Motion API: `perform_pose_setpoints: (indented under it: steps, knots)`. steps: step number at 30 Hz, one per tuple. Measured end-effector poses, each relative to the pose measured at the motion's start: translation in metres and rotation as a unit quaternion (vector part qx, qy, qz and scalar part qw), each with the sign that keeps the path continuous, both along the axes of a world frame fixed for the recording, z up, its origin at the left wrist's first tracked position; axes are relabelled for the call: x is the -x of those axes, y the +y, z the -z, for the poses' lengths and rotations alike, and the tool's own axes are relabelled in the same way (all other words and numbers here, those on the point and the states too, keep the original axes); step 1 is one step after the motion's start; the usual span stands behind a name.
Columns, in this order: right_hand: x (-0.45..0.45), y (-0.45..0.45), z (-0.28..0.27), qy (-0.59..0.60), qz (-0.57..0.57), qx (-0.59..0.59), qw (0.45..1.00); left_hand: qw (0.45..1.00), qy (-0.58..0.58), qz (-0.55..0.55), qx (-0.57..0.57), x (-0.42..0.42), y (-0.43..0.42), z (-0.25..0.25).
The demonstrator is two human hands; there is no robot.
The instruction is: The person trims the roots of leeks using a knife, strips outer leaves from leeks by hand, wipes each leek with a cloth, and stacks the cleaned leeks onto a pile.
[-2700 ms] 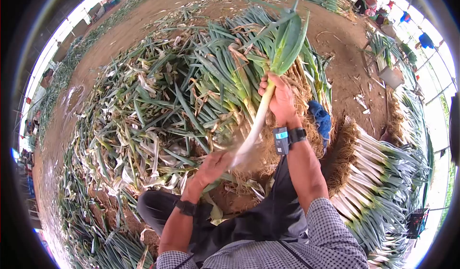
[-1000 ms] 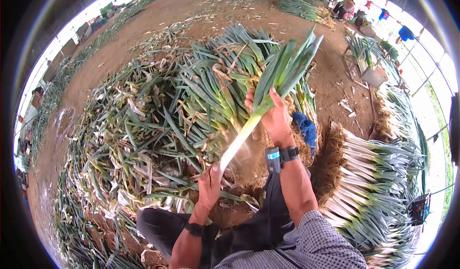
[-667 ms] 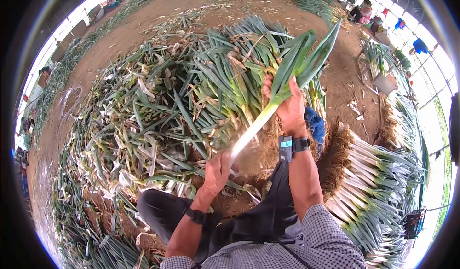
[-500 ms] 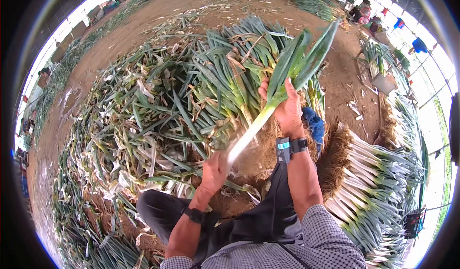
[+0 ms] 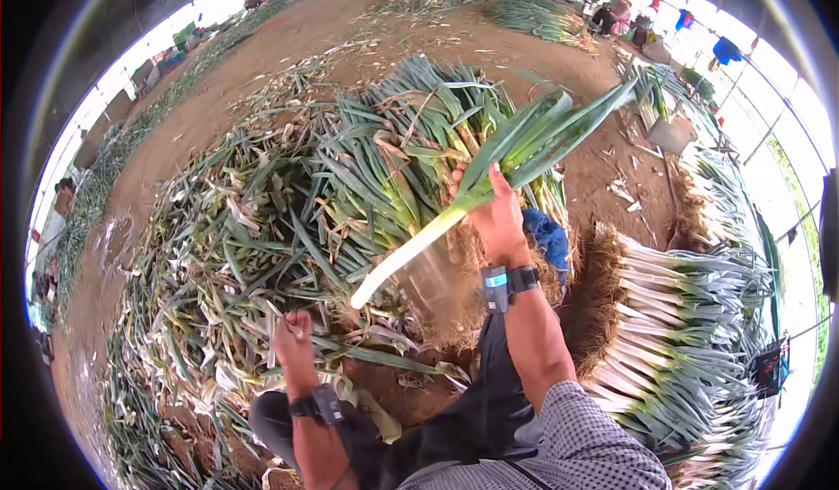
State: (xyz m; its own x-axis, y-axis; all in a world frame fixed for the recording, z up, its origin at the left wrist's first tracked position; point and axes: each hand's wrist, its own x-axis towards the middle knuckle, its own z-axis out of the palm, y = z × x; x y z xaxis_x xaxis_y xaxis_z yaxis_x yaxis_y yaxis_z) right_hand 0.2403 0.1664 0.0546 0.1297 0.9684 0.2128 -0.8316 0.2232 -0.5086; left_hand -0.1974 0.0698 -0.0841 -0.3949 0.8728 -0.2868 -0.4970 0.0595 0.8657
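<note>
My right hand (image 5: pixel 496 219) is wrapped round a long leek (image 5: pixel 411 250) where its white stem meets the green leaves. The stem slants down to the left, and the leaves fan out to the upper right. Apart from the stem's lower end, my left hand (image 5: pixel 294 337) is over the heap of stripped leaves (image 5: pixel 236 272), its fingers curled; whether they hold anything is too small to tell. Behind the held leek lies a bundle of untrimmed leeks (image 5: pixel 384 167). Beside my right wrist is a blue cloth (image 5: pixel 547 238).
Rows of white-stemmed leeks (image 5: pixel 655 315) lie on the right, roots toward me. A dark basket (image 5: pixel 769 368) stands at the far right. Another person (image 5: pixel 614 14) sits at the upper right, near more leeks (image 5: pixel 542 20). Brown soil (image 5: pixel 288 36) stretches beyond the heap.
My left hand has come off the lower end of the leek and moved down to the left. My right hand still holds the leek, which now tilts closer to level. The head view has shifted.
</note>
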Motion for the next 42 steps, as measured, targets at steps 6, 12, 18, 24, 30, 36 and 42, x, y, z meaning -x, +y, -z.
perform_pose_setpoints:
  steps: [6,12,18,24,30,36,42]
  knots:
    - [0.014,-0.019,0.024,-0.599,0.194,-0.126,0.767,0.844,0.495,0.172,-0.115,-0.114,0.026,-0.107]
    - [0.072,-0.043,-0.011,-0.320,-0.003,-0.036,0.947,0.876,0.331,0.330,-0.122,-0.198,0.053,-0.119]
    - [0.080,-0.039,0.001,-0.318,-0.053,-0.032,0.946,0.942,0.144,0.289,-0.090,-0.198,0.046,-0.083]
    - [0.080,-0.031,0.014,-0.378,-0.051,-0.056,0.923,0.917,0.304,0.151,-0.211,-0.194,0.090,0.006]
    - [0.083,-0.029,0.017,-0.097,-0.132,0.086,0.983,0.976,-0.178,0.121,0.014,-0.203,0.067,-0.089]
    - [0.080,-0.023,0.006,0.002,-0.064,0.105,0.992,0.951,-0.203,0.232,0.037,-0.154,0.054,-0.077]
    - [0.032,0.012,0.026,0.064,0.021,0.147,0.987,0.905,0.321,0.268,0.076,0.026,0.010,-0.090]
